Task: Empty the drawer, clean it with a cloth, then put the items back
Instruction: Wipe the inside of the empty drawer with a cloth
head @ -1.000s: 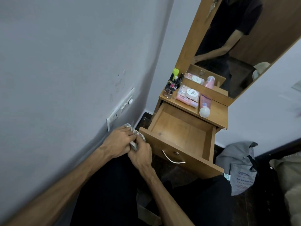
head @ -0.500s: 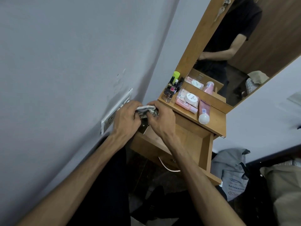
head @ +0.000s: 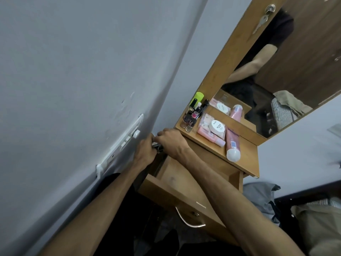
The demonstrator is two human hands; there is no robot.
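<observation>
The wooden drawer (head: 171,182) stands pulled out of the dressing table, its inside bare as far as my arms let me see. My left hand (head: 146,150) and my right hand (head: 171,141) meet at the drawer's far left corner, both gripping a small bunched cloth (head: 157,145), of which only a sliver shows between them. The removed items lie on the shelf (head: 247,159) above: nail polish bottles (head: 191,117), a white round jar (head: 217,126), a pink tube (head: 232,143) and pink packets (head: 208,134).
A grey wall with a white switch plate (head: 121,145) runs close along the left. The mirror (head: 276,67) rises behind the shelf. A grey bag (head: 262,196) and piled clothes (head: 317,222) lie on the floor to the right. The drawer's metal handle (head: 186,219) faces me.
Both hands carried the cloth up from the drawer's front left corner to its far left corner near the shelf. The camera leaned in closer.
</observation>
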